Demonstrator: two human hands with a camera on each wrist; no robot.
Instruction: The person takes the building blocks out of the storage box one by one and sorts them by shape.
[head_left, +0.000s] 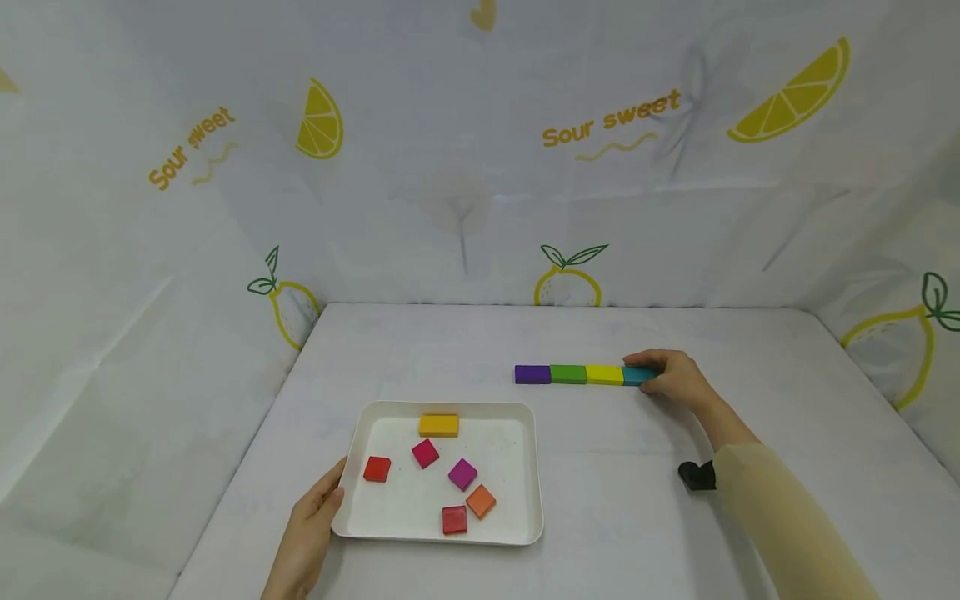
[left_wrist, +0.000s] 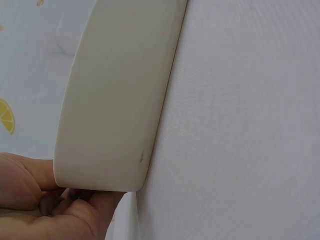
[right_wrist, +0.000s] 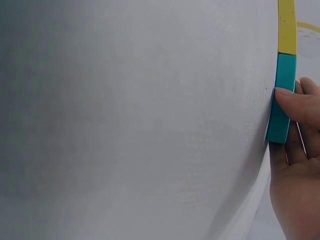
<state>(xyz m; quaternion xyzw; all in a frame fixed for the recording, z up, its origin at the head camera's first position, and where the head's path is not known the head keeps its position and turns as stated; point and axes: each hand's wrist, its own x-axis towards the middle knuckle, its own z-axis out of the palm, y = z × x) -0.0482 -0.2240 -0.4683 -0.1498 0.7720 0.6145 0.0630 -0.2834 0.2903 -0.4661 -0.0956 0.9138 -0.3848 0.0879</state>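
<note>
Now, at the far end of the row, we have the right hand (head_left: 670,377) pinching the blue block (head_left: 634,377) between thumb and fingers, the grip drawn in to the block's width. That block lies flat at the right end of a straight line, its short end against the yellow block (head_left: 604,375); next along we see the green block (head_left: 567,374), then the purple block (head_left: 532,375) closing the left end.

Over on our near side, the left hand (head_left: 309,518) grips the left wall of the white tray (head_left: 397,510), fingers bent in at the corner. And what a spread inside! We spot the long amber block (head_left: 438,426) by the far wall, the bright red block (head_left: 377,469) to the left, the crimson block (head_left: 425,453) and the magenta block (head_left: 462,474) around the middle, and the orange block (head_left: 481,502) just beside the dark red block (head_left: 454,520) near the front wall.

Off to the right, a black object (head_left: 697,476) sits on the white table (head_left: 600,508), partly hidden by the cream sleeve (head_left: 787,517); we can't tell what it is. Behind everything, we have a lemon-printed cloth (head_left: 450,108).
</note>
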